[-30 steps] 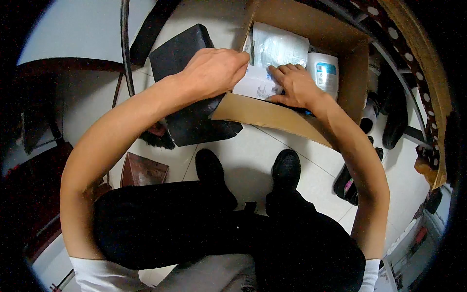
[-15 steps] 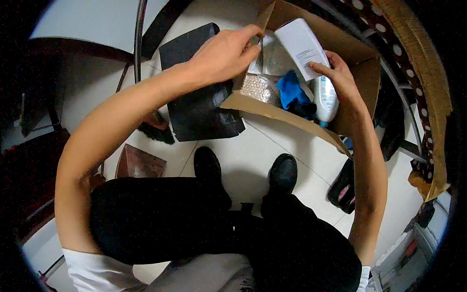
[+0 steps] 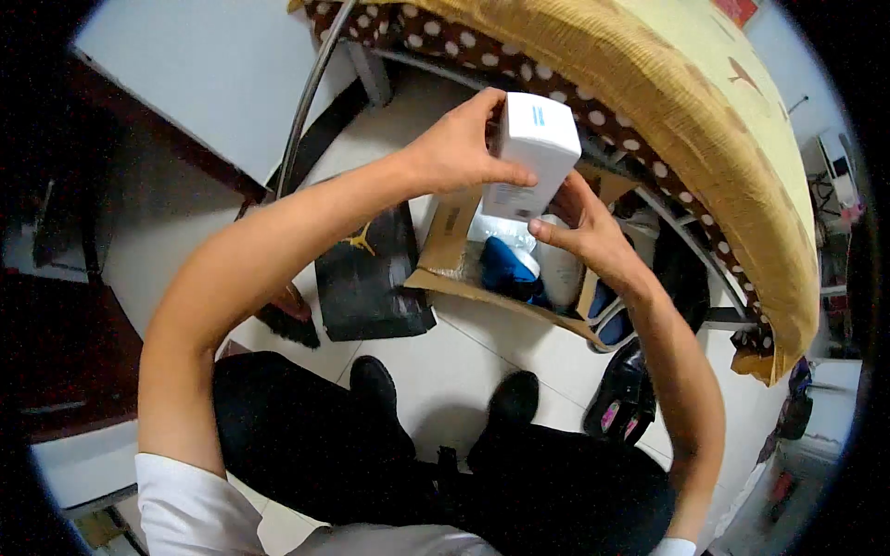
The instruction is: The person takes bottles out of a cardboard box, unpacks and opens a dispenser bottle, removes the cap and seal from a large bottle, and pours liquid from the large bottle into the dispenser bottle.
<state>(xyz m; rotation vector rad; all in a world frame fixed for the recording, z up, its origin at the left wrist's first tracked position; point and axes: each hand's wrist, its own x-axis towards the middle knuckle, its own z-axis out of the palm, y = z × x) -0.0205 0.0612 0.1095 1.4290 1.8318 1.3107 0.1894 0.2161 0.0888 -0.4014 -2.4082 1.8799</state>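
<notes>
A white box point(image 3: 538, 148) with small blue print on its end is held up between both hands. My left hand point(image 3: 464, 148) grips its upper left side, thumb across the front face. My right hand point(image 3: 589, 227) is closed on its lower right part, with the thumb near the bottom edge. Below them stands an open cardboard box point(image 3: 445, 236). Inside it lie a blue cloth-like item point(image 3: 505, 264), bubble wrap and a pale bottle point(image 3: 559, 273), partly hidden by my right hand.
A black shoebox point(image 3: 371, 287) with a gold emblem lies left of the cardboard box. Black shoes point(image 3: 619, 398) stand to the right. A bed with a yellow cover point(image 3: 649, 111) borders the far side, and a brush point(image 3: 289, 324) is at the left.
The white box has risen out of the cardboard box. My left hand has left the carton's edge and taken hold of the white box too. The view has tilted up towards the bed.
</notes>
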